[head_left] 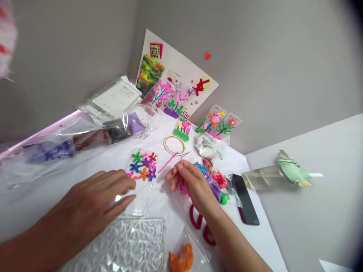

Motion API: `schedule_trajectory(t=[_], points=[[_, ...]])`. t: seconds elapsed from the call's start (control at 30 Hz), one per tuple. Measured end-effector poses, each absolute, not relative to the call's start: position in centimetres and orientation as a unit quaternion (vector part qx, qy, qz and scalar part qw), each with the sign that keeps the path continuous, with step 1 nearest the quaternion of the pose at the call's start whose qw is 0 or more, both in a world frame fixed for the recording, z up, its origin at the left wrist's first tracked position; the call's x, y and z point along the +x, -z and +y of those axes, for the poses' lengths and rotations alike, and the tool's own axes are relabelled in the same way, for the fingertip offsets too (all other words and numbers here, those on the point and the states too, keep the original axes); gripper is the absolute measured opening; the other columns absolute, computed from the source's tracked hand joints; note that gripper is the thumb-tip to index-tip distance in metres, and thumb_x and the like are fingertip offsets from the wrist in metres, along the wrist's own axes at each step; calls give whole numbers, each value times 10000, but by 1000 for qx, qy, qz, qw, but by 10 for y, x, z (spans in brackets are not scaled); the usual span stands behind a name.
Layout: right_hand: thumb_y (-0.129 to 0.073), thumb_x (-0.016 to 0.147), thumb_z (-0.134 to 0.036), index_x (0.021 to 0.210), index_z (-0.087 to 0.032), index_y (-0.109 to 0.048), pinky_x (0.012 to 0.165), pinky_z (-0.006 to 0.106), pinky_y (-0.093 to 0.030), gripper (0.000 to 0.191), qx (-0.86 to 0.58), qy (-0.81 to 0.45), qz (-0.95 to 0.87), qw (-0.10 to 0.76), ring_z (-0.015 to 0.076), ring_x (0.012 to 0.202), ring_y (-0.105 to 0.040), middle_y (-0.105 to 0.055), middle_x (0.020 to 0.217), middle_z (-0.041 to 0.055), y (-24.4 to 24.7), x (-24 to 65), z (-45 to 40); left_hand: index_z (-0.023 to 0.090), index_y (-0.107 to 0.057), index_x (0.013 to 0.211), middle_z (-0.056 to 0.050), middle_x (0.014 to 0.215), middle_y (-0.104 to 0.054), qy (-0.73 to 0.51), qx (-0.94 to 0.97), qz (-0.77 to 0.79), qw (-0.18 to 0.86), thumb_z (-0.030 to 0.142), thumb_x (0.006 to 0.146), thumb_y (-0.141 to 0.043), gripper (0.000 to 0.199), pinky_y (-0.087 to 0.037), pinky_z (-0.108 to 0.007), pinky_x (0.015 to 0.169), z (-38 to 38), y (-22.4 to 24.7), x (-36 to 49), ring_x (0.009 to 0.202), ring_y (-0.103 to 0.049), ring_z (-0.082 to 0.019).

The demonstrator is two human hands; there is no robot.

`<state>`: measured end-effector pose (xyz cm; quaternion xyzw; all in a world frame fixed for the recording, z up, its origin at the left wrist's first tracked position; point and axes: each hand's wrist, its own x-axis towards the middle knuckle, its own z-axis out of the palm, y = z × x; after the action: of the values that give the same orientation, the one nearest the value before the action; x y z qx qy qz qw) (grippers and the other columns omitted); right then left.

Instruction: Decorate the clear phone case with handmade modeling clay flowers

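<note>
A clear phone case (141,204) lies on the white table, its upper part covered with several small clay flowers (144,163) in green, red, blue, orange, purple and pink. My left hand (98,198) hovers at the case's left side, fingers and thumb apart, with nothing seen between them. To the right of the case, my right hand (188,179) pinches a thin pink stick (180,182) upright. Another pink stick (168,162) rests just beyond its fingers, near a gold-rimmed bangle (174,144). A thin pointed metal tip shows beside the bangle.
Coloured clay lumps (218,179) in bags and a black phone (246,200) lie to the right. Red-handled scissors (195,217), orange clay (183,258) and a textured clear case (127,243) are in front. Decorated cases (217,121) stand behind; plastic packets (113,98) lie left.
</note>
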<state>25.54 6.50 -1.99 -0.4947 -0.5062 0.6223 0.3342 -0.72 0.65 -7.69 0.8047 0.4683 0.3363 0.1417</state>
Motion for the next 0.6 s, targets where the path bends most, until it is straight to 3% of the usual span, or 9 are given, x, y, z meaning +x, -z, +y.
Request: schedule_trajectory(t=[0.13,0.2,0.33,0.43,0.6], points=[[-548,1024,-528,823,-209,-620,546,253,-441,384,-526,-556,-606,218,139,549,-574,-665,679,12,16,251,35,294,-700,1153,-13,928,-763,-282,709,600,240,510,912,-591,341,-415,-327,605,20,83,-26,621,-660,-218],[-506,1051,-479,851,-214,-636,556,255,-444,356,-545,-511,-634,200,145,549,-564,-637,626,0,19,244,20,304,-684,1259,-14,957,-765,-288,676,610,296,484,897,-574,419,-434,-315,625,26,88,-29,641,-664,-211],[-502,1042,-410,868,-215,-596,499,246,-452,277,-554,-516,-605,247,136,552,-623,-715,846,35,31,230,6,253,-713,1207,-19,921,-767,-386,561,562,470,463,690,-752,560,-475,-312,670,38,91,-24,672,-645,-209],[-522,1019,-378,831,-212,-572,470,236,-447,256,-557,-514,-586,285,137,585,-658,-739,1011,69,38,222,4,215,-706,1134,-9,825,-763,-421,524,529,518,475,602,-833,606,-516,-323,732,45,86,-21,744,-695,-233],[-590,967,-333,801,-194,-642,520,258,-440,223,-550,-464,-618,318,149,553,-614,-703,804,42,36,214,1,187,-758,884,-39,716,-777,-439,466,471,606,451,524,-929,478,-591,-332,688,48,73,-21,737,-760,-267]])
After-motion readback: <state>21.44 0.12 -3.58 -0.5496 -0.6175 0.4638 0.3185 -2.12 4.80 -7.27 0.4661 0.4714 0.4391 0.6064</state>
